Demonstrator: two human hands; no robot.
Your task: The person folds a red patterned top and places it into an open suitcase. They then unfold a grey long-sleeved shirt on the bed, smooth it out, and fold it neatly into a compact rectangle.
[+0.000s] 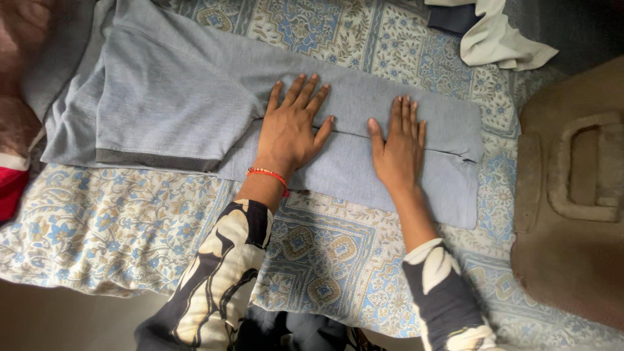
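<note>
Both hands lie flat on a light blue-grey garment (364, 123) that is spread over a bed. The left hand (290, 130) is open, the fingers a little apart and pointing away from the person, the palm pressing down on the cloth. It holds nothing; it only rests on the fabric. Around its wrist there is a thin red thread bracelet (268, 173). The right hand (398, 148) is just beside it, also open and flat, the fingers close together and the thumb stretched out toward the left hand. The two hands are near but do not touch.

Under both palms runs a folded edge of the garment, like a long line from one hand to the other. To the left of the left hand the garment becomes wider, and a sleeve with a darker hem lies there. To the right of the right hand the folded part ends with a straight edge.

Below the wrists the bed sheet (130, 227) shows, with a blue and beige flower pattern. Well away beyond the right hand lies a pale cloth (497, 39), and on the right of that hand is a brown bag (572, 195). The person wears dark sleeves with cream shapes.
</note>
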